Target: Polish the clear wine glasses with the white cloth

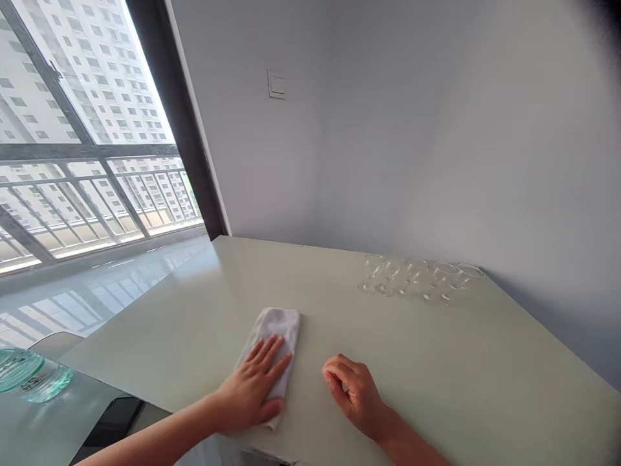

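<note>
A folded white cloth point(281, 321) lies flat on the pale, glossy table point(194, 323). My left hand point(257, 382) rests on top of it, palm down, with the fingers stretched and slightly spread. To the right of the cloth, my right hand point(354, 395) is held at the tabletop with its fingers curled in toward the thumb. Nothing shows in the small gap inside that curl. Toward the back right of the table, several clear stemmed glasses point(411, 275) stand upright in a row, apart from both hands.
Grey walls point(412, 129) meet behind the table, with a light switch point(276, 85) on one. At lower left, a clear bottle point(36, 375) lies on a lower surface near a dark, flat object point(114, 421). Large windows point(87, 129) with a railing are at left.
</note>
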`<state>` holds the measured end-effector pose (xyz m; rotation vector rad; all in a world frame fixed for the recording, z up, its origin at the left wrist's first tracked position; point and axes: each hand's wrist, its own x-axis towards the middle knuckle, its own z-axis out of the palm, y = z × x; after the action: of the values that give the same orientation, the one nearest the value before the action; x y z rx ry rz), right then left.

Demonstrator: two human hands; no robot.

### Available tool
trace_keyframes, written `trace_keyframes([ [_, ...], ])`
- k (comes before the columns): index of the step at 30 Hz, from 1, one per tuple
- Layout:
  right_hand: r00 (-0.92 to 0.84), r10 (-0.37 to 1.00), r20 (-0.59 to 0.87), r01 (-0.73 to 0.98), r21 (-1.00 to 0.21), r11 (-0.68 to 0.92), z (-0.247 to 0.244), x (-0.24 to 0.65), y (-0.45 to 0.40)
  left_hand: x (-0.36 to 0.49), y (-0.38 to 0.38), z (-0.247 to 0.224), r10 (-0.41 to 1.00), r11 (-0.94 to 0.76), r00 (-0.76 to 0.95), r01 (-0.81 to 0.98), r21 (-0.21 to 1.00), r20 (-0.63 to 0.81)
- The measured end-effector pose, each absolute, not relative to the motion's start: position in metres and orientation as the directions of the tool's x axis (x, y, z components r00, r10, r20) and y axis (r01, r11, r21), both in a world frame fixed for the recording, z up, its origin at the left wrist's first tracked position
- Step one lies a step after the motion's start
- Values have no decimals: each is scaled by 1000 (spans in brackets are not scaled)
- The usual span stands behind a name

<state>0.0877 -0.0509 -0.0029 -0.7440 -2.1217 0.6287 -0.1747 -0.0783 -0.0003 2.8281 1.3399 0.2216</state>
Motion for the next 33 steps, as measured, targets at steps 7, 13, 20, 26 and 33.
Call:
trace_keyframes([
  [7,-414,680,605,250,-642,724,2,94,-49,-84,-58,19,420,-898,897,390,203,135],
  [13,-371,709,600,305,-643,703,-3,97,-43,-79,21,-16,576,-811,811,551,200,104],
  [20,-403,735,546,334,-660,673,-8,96,-42,-141,101,-22,837,-540,547,823,176,10],
  [26,-430,731,530,339,-656,674,-9,89,-43,-175,155,-22,947,-304,315,941,147,-58],
  [33,-465,714,524,331,-645,689,-8,78,-48,-146,202,-20,975,-197,208,972,129,-79],
])
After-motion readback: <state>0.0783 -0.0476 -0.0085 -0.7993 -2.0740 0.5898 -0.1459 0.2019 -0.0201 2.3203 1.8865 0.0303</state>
